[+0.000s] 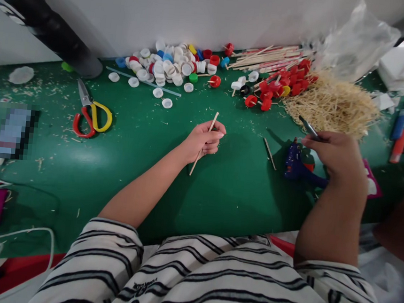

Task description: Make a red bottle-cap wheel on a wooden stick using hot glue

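Note:
My left hand (206, 141) is closed round a thin wooden stick (214, 121), which slants up out of the fist and shows below it. Over on the right, my right hand (334, 153) grips a slim dark pen-like tool (309, 128); its tip points up and left, and its exact kind is unclear. Just left of and below that hand lies a blue glue gun (294, 164), partly covered by the hand and arm. A thin metal rod (269, 153) rests on the green table (234, 187) between my hands.
Bottle caps (174, 69) are heaped at the back, beside red caps on sticks (285, 83), loose sticks (266, 58) and wood shavings (333, 104). Scissors (92, 113), a phone (13, 128) and a black bottle (53, 27) stand or lie left. A plastic bag (356, 42) sits back right.

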The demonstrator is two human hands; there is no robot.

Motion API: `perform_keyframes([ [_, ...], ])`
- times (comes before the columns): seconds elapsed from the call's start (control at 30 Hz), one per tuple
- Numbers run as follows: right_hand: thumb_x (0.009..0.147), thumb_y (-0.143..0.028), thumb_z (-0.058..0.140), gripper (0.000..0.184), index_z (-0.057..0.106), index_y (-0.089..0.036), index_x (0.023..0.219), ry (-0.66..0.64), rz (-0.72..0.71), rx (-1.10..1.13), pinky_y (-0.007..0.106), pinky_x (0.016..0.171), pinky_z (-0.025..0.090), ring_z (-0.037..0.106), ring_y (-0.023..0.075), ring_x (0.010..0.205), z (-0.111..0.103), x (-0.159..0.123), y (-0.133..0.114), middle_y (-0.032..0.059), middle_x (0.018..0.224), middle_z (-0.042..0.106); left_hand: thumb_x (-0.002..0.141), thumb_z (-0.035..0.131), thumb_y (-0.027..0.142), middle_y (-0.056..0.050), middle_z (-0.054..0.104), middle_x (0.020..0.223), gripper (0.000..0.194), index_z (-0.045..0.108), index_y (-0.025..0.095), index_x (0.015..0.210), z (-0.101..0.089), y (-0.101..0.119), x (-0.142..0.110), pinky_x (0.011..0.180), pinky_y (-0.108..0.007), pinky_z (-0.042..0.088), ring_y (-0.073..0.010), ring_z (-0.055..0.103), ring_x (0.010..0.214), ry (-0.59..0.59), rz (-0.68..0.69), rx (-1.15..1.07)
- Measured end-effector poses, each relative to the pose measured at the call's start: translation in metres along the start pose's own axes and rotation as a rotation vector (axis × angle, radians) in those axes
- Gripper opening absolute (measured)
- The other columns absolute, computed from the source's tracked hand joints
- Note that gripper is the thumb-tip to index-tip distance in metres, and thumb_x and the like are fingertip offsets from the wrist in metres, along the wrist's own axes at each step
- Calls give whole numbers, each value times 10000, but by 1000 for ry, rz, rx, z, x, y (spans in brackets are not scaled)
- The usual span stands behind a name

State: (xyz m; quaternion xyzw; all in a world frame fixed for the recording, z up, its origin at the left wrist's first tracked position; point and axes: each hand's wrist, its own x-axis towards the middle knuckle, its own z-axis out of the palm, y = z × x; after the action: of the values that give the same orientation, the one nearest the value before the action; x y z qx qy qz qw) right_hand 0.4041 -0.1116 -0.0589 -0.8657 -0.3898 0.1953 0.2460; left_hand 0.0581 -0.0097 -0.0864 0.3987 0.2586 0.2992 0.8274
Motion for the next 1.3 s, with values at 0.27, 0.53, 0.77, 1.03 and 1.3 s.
perform_keyframes([
  [0.27, 623, -426, 752, 324, 778, -170, 819, -7, -16, 42, 309, 656, 342, 445, 142, 668, 1, -1, -1, -32, 634, 535, 833, 680, 143, 138, 341, 519, 100, 589, 178, 858, 1, 2, 0, 411, -163, 241, -7, 261, 380, 17, -21, 12],
  [0.53, 636, -434, 752, 324, 773, -168, 818, 2, -26, 38, 306, 641, 329, 424, 129, 649, 2, 2, 5, -40, 626, 514, 829, 663, 137, 140, 338, 501, 85, 588, 175, 838, 4, 4, -1, 402, -162, 236, -10, 251, 375, 11, -19, 10],
  [0.77, 630, -439, 750, 333, 779, -170, 826, 2, -38, 33, 307, 640, 338, 441, 139, 655, 2, 2, 6, -34, 623, 527, 837, 664, 132, 141, 336, 511, 89, 586, 175, 848, 3, 4, -1, 409, -162, 237, -6, 251, 376, 15, -25, 8],
  [1.03, 614, -443, 745, 372, 808, -172, 861, 2, -16, 26, 318, 653, 352, 465, 150, 664, 2, -1, 2, -25, 636, 561, 858, 648, 115, 134, 327, 506, 84, 593, 174, 833, 5, 5, -2, 413, -165, 239, -11, 251, 380, 32, -32, 5],
  [1.3, 623, -449, 758, 382, 812, -180, 889, -10, -12, 41, 314, 658, 356, 467, 145, 668, 2, 1, 5, -32, 660, 574, 864, 673, 139, 130, 316, 514, 84, 604, 179, 839, 0, 1, 0, 416, -160, 244, -13, 251, 385, 22, -27, -9],
])
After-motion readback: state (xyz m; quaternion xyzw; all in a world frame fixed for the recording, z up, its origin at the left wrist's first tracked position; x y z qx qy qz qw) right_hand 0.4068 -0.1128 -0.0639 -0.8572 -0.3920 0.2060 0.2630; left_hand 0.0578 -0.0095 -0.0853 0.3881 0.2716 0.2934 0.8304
